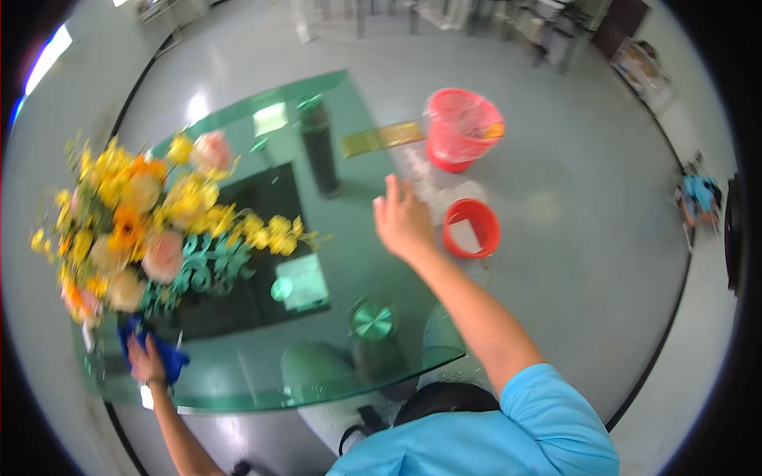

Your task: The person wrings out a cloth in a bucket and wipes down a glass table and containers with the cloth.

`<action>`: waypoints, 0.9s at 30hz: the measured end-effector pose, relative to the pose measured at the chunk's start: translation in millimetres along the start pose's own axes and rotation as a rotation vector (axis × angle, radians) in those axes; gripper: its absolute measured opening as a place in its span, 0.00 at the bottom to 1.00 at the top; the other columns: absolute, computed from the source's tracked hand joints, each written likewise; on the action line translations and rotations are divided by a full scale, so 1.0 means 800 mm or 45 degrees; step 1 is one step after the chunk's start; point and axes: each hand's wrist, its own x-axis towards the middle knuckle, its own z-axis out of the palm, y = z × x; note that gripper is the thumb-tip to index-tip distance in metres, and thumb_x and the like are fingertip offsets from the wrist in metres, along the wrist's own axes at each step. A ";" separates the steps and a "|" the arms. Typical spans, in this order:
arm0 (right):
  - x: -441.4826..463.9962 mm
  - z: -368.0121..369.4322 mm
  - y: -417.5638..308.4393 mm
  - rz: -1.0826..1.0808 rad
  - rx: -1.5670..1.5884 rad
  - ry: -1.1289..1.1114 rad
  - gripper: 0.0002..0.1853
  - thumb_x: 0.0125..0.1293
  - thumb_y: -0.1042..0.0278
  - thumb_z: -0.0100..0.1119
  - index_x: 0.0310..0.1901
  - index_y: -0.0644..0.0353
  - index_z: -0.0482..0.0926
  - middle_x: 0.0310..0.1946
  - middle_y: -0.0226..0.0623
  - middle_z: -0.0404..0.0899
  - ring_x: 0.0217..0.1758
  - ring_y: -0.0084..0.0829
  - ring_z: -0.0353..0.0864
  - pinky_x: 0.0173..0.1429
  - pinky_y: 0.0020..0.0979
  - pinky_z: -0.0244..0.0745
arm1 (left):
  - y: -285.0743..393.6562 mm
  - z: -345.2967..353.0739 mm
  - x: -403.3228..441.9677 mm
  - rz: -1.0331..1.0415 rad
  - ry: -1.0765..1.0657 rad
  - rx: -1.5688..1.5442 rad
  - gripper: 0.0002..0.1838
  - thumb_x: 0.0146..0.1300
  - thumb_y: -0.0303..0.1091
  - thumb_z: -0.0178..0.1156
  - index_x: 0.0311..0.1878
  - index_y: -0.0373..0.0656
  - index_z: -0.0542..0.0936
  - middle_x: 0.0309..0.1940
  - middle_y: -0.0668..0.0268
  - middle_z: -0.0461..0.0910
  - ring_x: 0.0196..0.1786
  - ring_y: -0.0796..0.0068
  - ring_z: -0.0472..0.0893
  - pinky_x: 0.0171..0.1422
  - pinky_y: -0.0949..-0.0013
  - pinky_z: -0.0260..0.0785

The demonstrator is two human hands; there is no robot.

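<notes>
My left hand [146, 362] presses on a crumpled blue cloth [171, 354] at the near left of a green glass table [262, 379]. The fingers lie over the cloth, close below a large bunch of yellow, orange and pink flowers [143, 190]. Over the table's right edge, my right hand [403, 218] is raised with its fingers apart and nothing in it. A dark, tall cylindrical tumbler [319, 151] stands to the left of that hand. A round green-looking object [373, 319] sits near the front edge.
To the right on the floor are a red bucket lined with clear plastic [460, 131] and a smaller red bucket [484, 213] holding something white. A yellowish strip [381, 140] lies by the table's right side. A pale square [306, 282] is near the table's middle.
</notes>
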 end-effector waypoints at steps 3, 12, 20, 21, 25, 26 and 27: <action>0.002 -0.004 0.000 -0.010 -0.006 -0.049 0.25 0.68 0.57 0.45 0.61 0.65 0.61 0.54 0.61 0.69 0.47 0.53 0.77 0.50 0.50 0.70 | 0.071 -0.056 -0.056 0.080 -0.079 -0.118 0.35 0.66 0.59 0.44 0.70 0.47 0.61 0.71 0.59 0.57 0.73 0.57 0.55 0.74 0.52 0.44; 0.002 -0.005 0.001 -0.024 -0.043 -0.091 0.26 0.70 0.56 0.42 0.63 0.65 0.60 0.58 0.61 0.66 0.55 0.52 0.74 0.55 0.48 0.68 | 0.258 -0.135 -0.200 0.522 -0.158 -0.150 0.40 0.61 0.56 0.50 0.73 0.48 0.54 0.73 0.60 0.51 0.74 0.56 0.50 0.73 0.42 0.33; 0.005 0.006 0.013 -0.086 0.003 -0.003 0.25 0.70 0.55 0.42 0.62 0.62 0.61 0.55 0.55 0.69 0.53 0.51 0.74 0.51 0.50 0.71 | 0.414 -0.161 -0.298 0.966 -0.088 -0.521 0.41 0.57 0.60 0.52 0.68 0.42 0.62 0.69 0.54 0.57 0.72 0.52 0.53 0.71 0.35 0.32; 0.006 0.009 0.017 -0.113 0.014 -0.009 0.25 0.70 0.55 0.42 0.62 0.62 0.61 0.55 0.55 0.69 0.53 0.51 0.74 0.51 0.50 0.71 | 0.420 -0.159 -0.302 0.940 -0.043 -0.552 0.40 0.57 0.59 0.53 0.67 0.42 0.63 0.69 0.54 0.56 0.72 0.51 0.53 0.70 0.34 0.33; 0.009 0.010 0.020 -0.121 0.035 -0.009 0.25 0.69 0.58 0.45 0.62 0.64 0.62 0.56 0.53 0.68 0.57 0.50 0.70 0.57 0.49 0.67 | 0.376 -0.179 -0.290 0.898 0.005 -0.997 0.32 0.54 0.47 0.62 0.61 0.45 0.70 0.67 0.54 0.59 0.71 0.50 0.55 0.72 0.41 0.39; 0.007 0.009 0.023 -0.249 -0.074 0.152 0.25 0.68 0.59 0.47 0.62 0.64 0.62 0.57 0.53 0.67 0.59 0.49 0.68 0.60 0.49 0.63 | 0.349 -0.193 -0.284 0.799 0.087 -1.065 0.30 0.53 0.43 0.64 0.59 0.45 0.72 0.66 0.55 0.61 0.70 0.50 0.56 0.72 0.42 0.40; 0.003 0.008 0.024 -0.374 -0.181 0.314 0.25 0.67 0.61 0.49 0.62 0.64 0.63 0.59 0.53 0.66 0.61 0.49 0.66 0.63 0.49 0.60 | 0.318 -0.194 -0.276 0.659 0.306 -1.019 0.25 0.51 0.36 0.65 0.55 0.44 0.74 0.62 0.55 0.65 0.68 0.50 0.60 0.71 0.47 0.47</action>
